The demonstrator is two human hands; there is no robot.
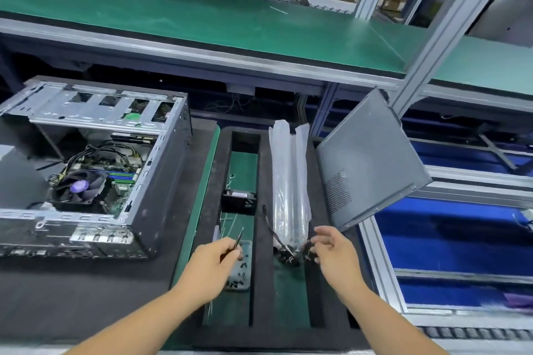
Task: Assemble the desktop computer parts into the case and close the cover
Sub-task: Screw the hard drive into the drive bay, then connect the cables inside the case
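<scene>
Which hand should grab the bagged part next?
Right. The right hand is open beside the bagged part's near end; the left hand is busy pinching a thin tool.

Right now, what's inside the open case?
Inside the case: a motherboard with a black CPU fan, black cables and memory slots. The drive cage covers the far end.

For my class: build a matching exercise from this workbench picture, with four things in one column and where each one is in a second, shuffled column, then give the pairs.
Things:
1. computer case
2. side cover
3. small fan
4. plastic-wrapped bundle

Places:
A. leaning upright at the right
B. in the left slot of the foam tray
C. on the bench at the left, lying open
D. in the right slot of the foam tray

Pairs: 1-C, 2-A, 3-B, 4-D
</scene>
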